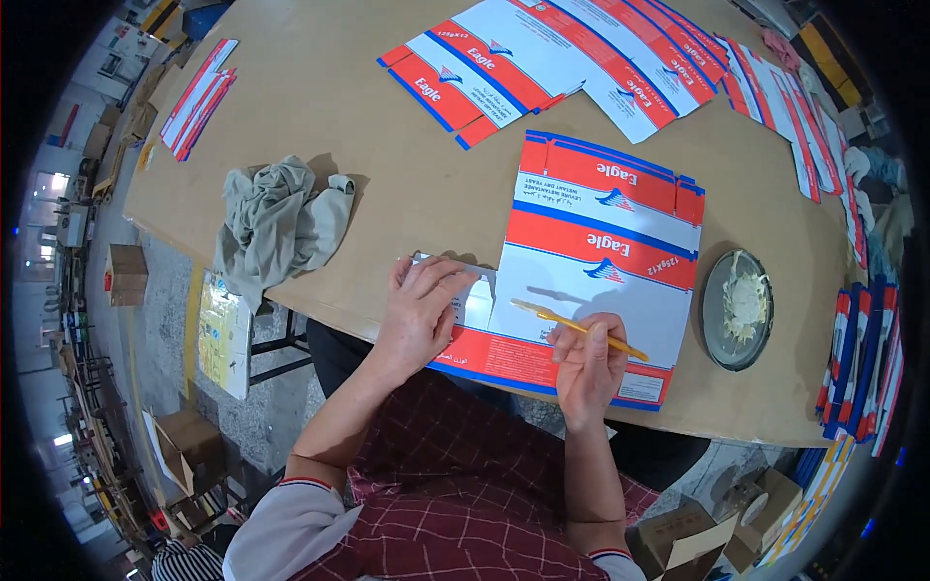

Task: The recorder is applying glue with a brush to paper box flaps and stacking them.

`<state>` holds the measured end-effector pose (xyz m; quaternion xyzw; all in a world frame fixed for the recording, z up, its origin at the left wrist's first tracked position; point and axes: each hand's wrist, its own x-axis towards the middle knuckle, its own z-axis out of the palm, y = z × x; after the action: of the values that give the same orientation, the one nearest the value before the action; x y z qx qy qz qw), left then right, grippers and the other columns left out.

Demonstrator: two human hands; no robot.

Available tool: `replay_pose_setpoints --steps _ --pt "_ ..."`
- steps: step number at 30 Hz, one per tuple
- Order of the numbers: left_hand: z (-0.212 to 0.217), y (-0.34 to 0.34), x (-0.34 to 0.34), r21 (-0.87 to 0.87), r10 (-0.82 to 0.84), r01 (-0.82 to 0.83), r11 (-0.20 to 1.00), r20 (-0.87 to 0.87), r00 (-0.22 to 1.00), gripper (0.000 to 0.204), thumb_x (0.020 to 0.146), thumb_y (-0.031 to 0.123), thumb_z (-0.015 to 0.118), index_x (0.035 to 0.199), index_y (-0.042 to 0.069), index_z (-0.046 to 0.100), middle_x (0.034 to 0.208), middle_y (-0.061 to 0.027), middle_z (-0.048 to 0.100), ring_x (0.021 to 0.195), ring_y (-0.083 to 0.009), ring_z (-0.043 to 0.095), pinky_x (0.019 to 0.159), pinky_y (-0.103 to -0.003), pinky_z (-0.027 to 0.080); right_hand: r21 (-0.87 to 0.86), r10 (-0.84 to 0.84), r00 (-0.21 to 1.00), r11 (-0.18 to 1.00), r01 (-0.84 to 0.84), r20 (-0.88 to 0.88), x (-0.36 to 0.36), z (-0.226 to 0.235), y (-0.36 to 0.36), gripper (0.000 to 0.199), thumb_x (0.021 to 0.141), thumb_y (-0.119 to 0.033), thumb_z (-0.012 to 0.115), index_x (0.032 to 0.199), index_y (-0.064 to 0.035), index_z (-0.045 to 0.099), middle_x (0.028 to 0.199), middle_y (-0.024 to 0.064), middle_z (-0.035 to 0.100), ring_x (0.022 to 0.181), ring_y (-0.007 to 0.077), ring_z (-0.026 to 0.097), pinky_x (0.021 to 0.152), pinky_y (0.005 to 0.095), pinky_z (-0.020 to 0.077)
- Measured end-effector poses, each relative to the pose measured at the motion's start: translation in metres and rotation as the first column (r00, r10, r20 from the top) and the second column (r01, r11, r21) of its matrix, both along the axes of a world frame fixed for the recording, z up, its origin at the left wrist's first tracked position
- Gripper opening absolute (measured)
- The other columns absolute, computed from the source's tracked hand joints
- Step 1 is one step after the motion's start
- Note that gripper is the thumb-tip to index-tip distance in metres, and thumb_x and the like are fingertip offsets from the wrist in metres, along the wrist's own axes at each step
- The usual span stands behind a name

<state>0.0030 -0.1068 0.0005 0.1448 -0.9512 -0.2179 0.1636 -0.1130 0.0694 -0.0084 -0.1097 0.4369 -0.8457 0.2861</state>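
A flat red, white and blue cardboard carton (591,232) lies at the table's near edge, its printing upside down to me. My left hand (423,300) rests on the carton's left side flap, fingers stretched out over it. Pinched in my right hand (589,363) is a slim yellow brush (564,319), its pale tip pointing left above the carton's white panel and casting a shadow. To the right of the carton stands a round dish (736,351) with white paste (746,302) in it.
A crumpled grey-green cloth (286,223) lies at the table's left edge. More flat cartons (504,63) are fanned across the far side. Folded card strips (199,102) lie far left; stacked cartons (857,358) stand at the right. Open cardboard boxes (688,542) sit below the table.
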Motion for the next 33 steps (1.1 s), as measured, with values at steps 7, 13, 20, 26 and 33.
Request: replay_pose_setpoints --steps 7,13,20,26,33 --pt "0.003 0.003 -0.003 -0.070 0.001 0.004 0.998 0.073 0.997 0.043 0.068 -0.002 0.057 0.110 0.008 0.056 0.111 -0.0106 0.049 0.111 -0.0274 0.045 0.097 -0.049 0.025 -0.048 -0.012 0.999 0.999 0.015 0.050 -0.001 -0.002 0.000 0.019 0.093 -0.024 0.047 0.089 -0.0056 0.049 0.066 0.0029 0.050 0.059 0.0111 0.051 0.073 0.0329 0.0460" --pt "0.001 0.007 -0.003 -0.170 0.028 -0.007 0.985 0.118 0.993 0.041 0.071 0.001 0.057 0.112 0.006 0.055 0.112 -0.0111 0.050 0.112 -0.0279 0.045 0.096 -0.050 0.026 -0.097 0.019 0.999 0.995 -0.014 0.049 -0.003 -0.003 0.001 0.018 0.093 -0.025 0.048 0.088 -0.0067 0.050 0.067 0.0023 0.051 0.059 0.0101 0.051 0.071 0.0326 0.0457" --pt "0.000 0.004 -0.004 -0.098 -0.008 0.013 0.995 0.051 0.999 0.036 0.071 -0.002 0.055 0.107 0.005 0.057 0.111 -0.0116 0.051 0.112 -0.0283 0.045 0.096 -0.047 0.028 -0.070 -0.001 0.998 0.997 0.005 0.063 -0.002 -0.002 0.001 0.019 0.092 -0.026 0.049 0.088 -0.0071 0.050 0.066 0.0027 0.051 0.058 0.0100 0.051 0.071 0.0322 0.0458" --pt "-0.005 -0.002 0.007 0.143 0.023 0.015 0.990 -0.263 0.965 0.025 0.060 -0.012 0.053 0.075 0.009 0.054 0.085 -0.0046 0.058 0.092 -0.0234 0.054 0.090 -0.042 0.031 -0.069 0.003 0.999 0.998 0.000 0.042 0.000 0.001 0.001 0.018 0.093 -0.023 0.048 0.088 -0.0061 0.048 0.066 0.0026 0.051 0.058 0.0096 0.052 0.071 0.0314 0.0458" --pt "-0.012 -0.005 0.013 0.177 0.019 0.043 0.983 -0.337 0.941 0.026 0.056 -0.014 0.053 0.057 0.011 0.045 0.065 0.0010 0.054 0.075 -0.0185 0.056 0.087 -0.038 0.031 0.313 0.153 0.947 0.948 -0.060 -0.284 0.015 0.004 0.000 0.012 0.091 -0.015 0.049 0.086 -0.0041 0.045 0.068 0.0058 0.058 0.062 0.0104 0.056 0.059 0.0231 0.0458"
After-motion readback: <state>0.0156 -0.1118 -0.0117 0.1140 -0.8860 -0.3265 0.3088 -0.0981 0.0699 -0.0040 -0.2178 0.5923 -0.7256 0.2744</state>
